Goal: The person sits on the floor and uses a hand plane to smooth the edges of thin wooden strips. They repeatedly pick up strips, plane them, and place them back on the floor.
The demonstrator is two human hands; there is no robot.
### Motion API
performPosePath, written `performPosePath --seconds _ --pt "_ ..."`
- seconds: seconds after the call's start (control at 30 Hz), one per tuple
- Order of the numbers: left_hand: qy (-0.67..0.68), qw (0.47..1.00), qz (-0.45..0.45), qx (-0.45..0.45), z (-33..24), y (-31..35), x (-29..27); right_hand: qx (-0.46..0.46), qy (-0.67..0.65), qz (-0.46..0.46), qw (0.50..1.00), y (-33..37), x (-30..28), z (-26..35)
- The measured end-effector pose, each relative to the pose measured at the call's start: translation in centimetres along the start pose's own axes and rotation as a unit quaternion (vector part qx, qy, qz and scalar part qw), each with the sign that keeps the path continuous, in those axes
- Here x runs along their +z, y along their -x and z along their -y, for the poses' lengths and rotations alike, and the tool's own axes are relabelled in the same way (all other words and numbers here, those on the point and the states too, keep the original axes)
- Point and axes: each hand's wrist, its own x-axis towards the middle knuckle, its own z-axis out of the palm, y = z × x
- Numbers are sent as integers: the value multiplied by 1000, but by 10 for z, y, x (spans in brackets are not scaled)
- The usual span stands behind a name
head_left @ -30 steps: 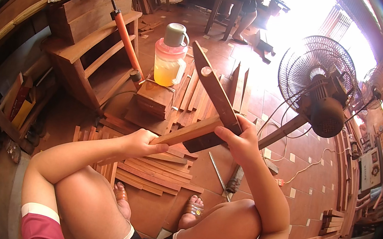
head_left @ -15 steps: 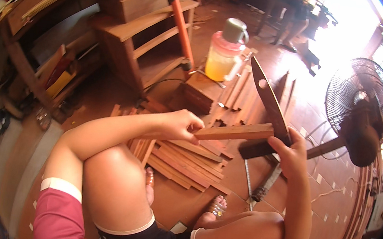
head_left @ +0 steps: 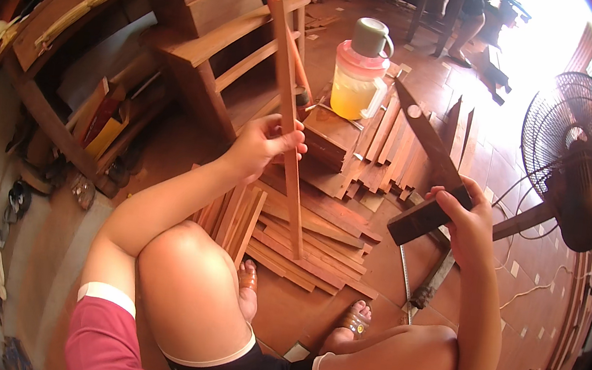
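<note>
A long, thin reddish-brown wood strip (head_left: 293, 207) stands nearly upright in front of me, slightly tilted. My left hand (head_left: 263, 148) is closed around its middle, thumb and fingers pinching it. My right hand (head_left: 471, 217) grips a dark try square (head_left: 427, 220) at the corner between its thick stock and its blade. That blade has a round hole and points up and to the left. The strip and the square are apart. Below my hands a pile of similar strips (head_left: 318, 243) lies on the tiled floor between my feet and beyond.
A jug of yellow drink (head_left: 352, 88) stands on a wooden block beyond the strips. At right is a standing fan (head_left: 572, 160). Wooden furniture (head_left: 205, 48) is at back left, with an orange tube leaning there. A person's leg (head_left: 468, 32) shows far back.
The strip lay across against the square; now my left hand has raised it and turned it upright, away from the square. My right hand with the square has shifted slightly right.
</note>
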Motion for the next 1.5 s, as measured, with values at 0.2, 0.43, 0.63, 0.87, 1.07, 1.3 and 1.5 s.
performPosePath --seconds 0.2,0.43,0.63,0.87,1.07,1.3,1.5 --pt "119 991 -29 58 -14 -4 -2 28 -80 25 996 -12 -5 -11" --pt "137 988 -50 46 -15 2 2 3 -114 33 993 -5 -5 -12" --pt "147 987 -54 19 -12 6 0 21 -67 62 996 -4 -7 -9" --pt "110 991 -76 -1 -13 8 3 -53 295 74 951 -28 -86 -36" --pt "63 995 -73 -13 -2 10 -5 104 469 41 876 -6 -150 -99" --pt "48 997 -64 -13 9 8 -8 242 241 2 940 105 -205 -283" --pt "63 995 -54 -59 32 -15 -12 357 136 -131 915 216 -236 -411"
